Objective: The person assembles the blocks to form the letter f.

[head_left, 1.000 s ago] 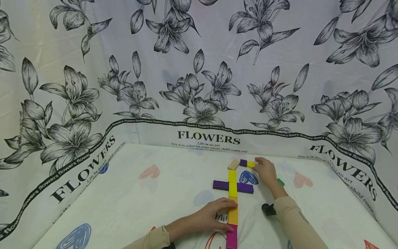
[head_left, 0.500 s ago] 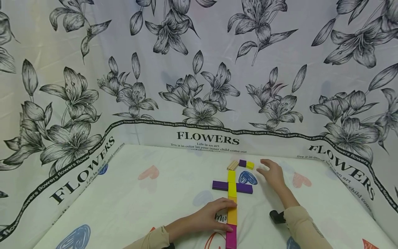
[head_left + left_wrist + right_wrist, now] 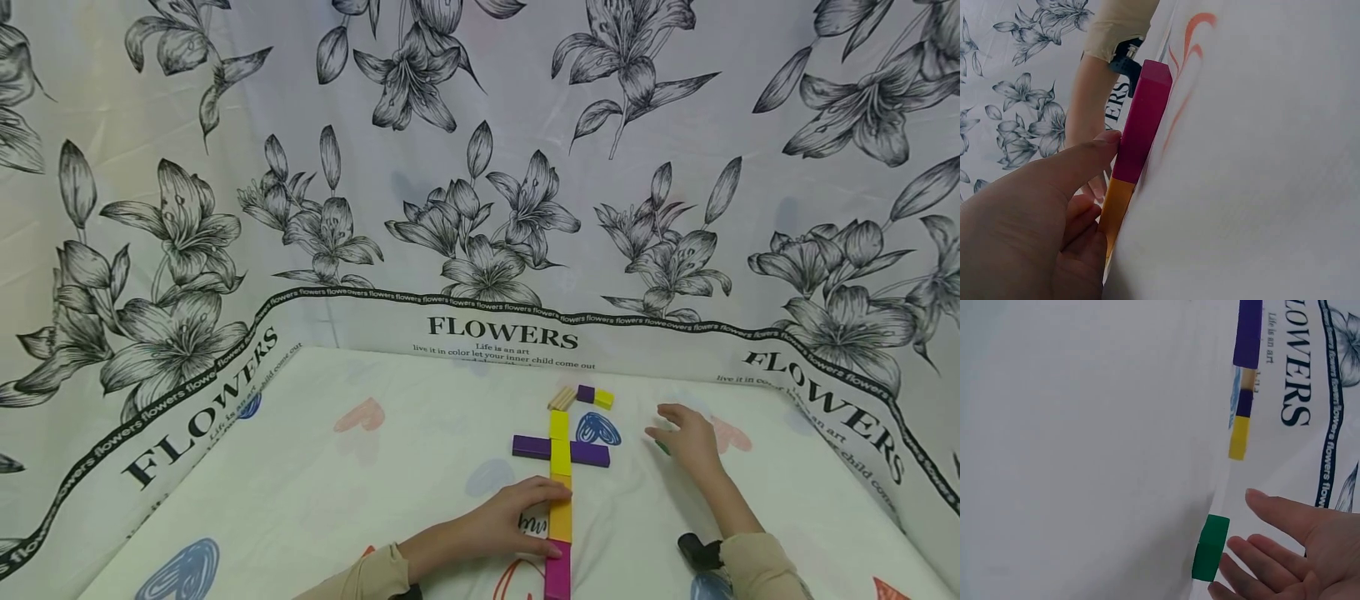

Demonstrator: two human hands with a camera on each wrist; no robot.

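My left hand (image 3: 495, 523) rests against a line of blocks, its thumb touching the magenta block (image 3: 1143, 128) and its fingertips at the orange block (image 3: 560, 518). Farther along that line come yellow blocks (image 3: 560, 457), with a purple block (image 3: 531, 447) on the left and another purple block (image 3: 590, 453) on the right. To the right, my right hand (image 3: 692, 442) is held with fingers spread and nothing between them. A green block (image 3: 1210, 548) stands just beside its fingers in the right wrist view; the hand mostly covers it in the head view.
Several thin wooden sticks (image 3: 562, 397) lie at the far end of the line. Next to them are a small purple block (image 3: 586, 393) and a small yellow block (image 3: 603, 399). A white cloth with printed hearts covers the table, and a flowered curtain (image 3: 480, 208) hangs behind.
My right hand has let go of the small yellow block by the small purple one and moved right and nearer, to the green block. The left hand has stayed in place.
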